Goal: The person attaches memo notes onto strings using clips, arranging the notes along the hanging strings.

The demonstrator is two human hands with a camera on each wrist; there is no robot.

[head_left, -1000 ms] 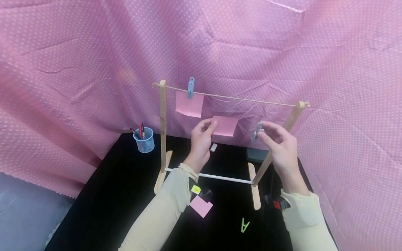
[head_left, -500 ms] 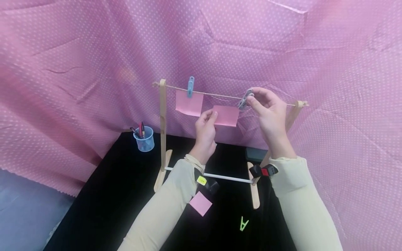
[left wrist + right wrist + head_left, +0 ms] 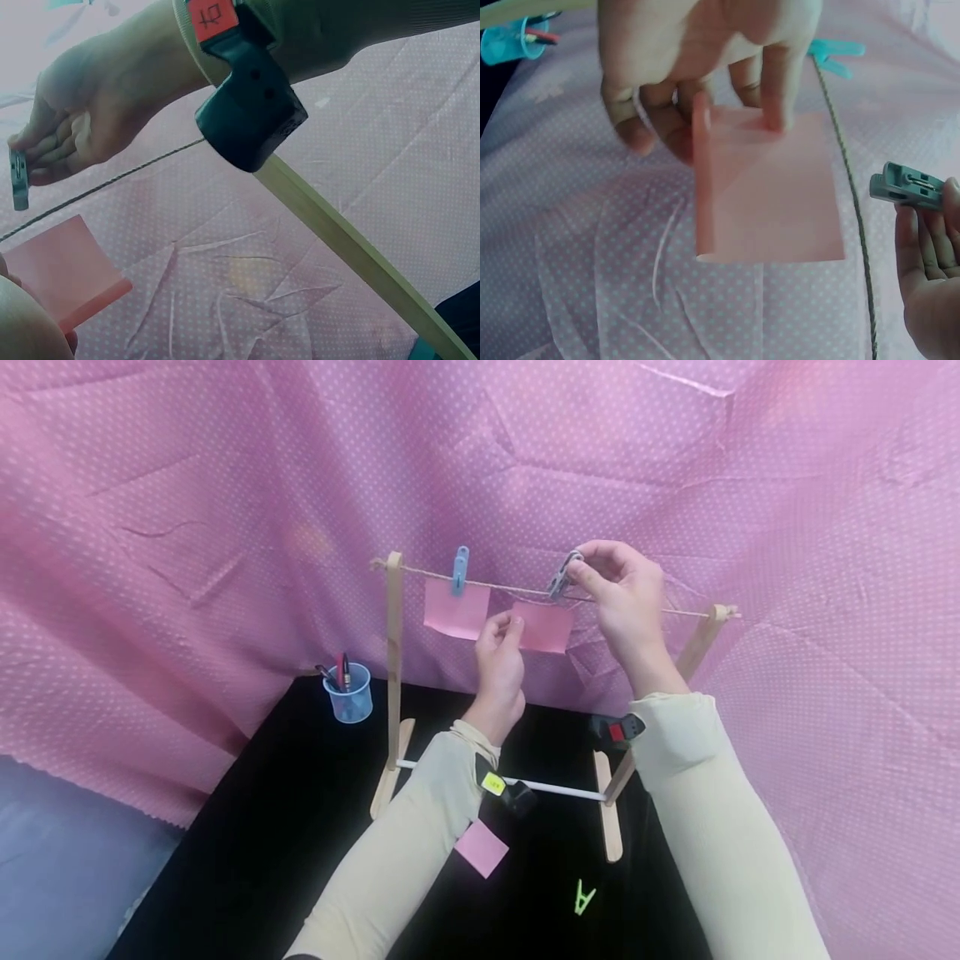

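My left hand (image 3: 501,664) pinches a pink sticky note (image 3: 545,627) by its left edge, just under the rope (image 3: 630,605). In the right wrist view the note (image 3: 772,195) shows a curled edge, and the rope (image 3: 849,172) runs beside it. Between thumb and fingers my right hand (image 3: 618,589) pinches a grey clothespin (image 3: 564,575), which overlaps the rope above the note in the head view. The right wrist view shows this clothespin (image 3: 907,186) apart from the note. A blue clothespin (image 3: 461,570) fastens another pink note (image 3: 456,610) to the rope further left.
Wooden posts (image 3: 394,660) hold the rope over the black table (image 3: 247,852). A pink sticky note pad (image 3: 482,849) and a green clothespin (image 3: 583,897) lie in front. A blue cup (image 3: 351,695) with pens stands at the back left. Behind hangs a pink dotted curtain (image 3: 225,527).
My right hand has moved up and left with the grey clothespin, from beside the right post to the rope. My left hand has raised the pink note to just below the rope.
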